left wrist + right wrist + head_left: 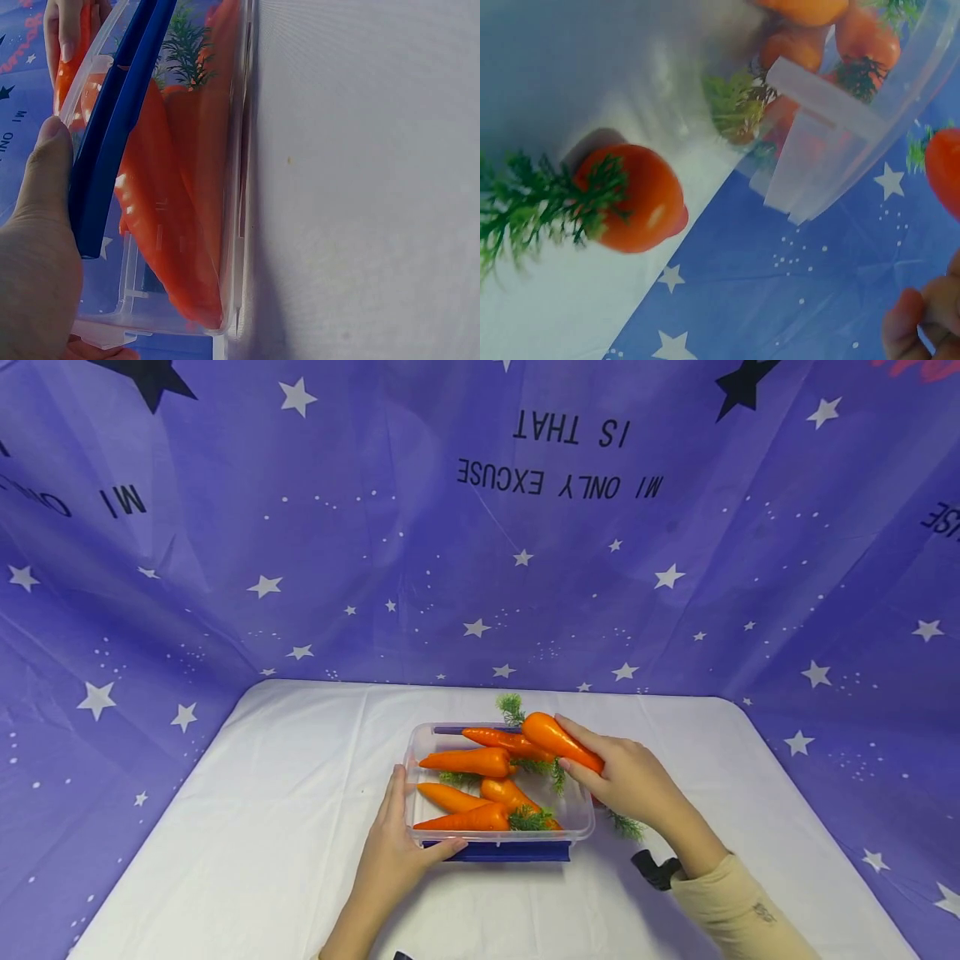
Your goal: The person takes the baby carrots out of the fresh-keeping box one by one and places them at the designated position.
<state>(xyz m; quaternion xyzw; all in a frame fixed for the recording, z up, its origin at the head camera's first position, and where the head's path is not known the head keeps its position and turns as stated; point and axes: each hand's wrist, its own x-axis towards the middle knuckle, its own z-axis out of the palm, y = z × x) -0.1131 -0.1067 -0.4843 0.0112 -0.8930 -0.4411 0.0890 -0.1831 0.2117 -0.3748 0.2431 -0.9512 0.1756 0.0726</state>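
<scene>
A clear plastic container [577, 814] holds several glossy orange carrots [468, 763] with green tops. My left hand [397, 843] grips its near left corner, fingers along the left wall. In the left wrist view the thumb [45, 172] lies beside the blue clip latch [112, 127], and carrots [161, 217] show through the wall. My right hand [630, 777] holds another carrot [558, 739] over the right part of the container, its thick end pointing up and left. In the right wrist view, only fingers of that hand [922, 319] show, below an orange carrot [945, 169].
Outside the container, to its right, one more carrot [634, 199] with leafy greens lies on the white tablecloth [262, 827]. A purple cloth with stars [420, 568] rises behind the table. A black device [654, 868] sits at the right wrist.
</scene>
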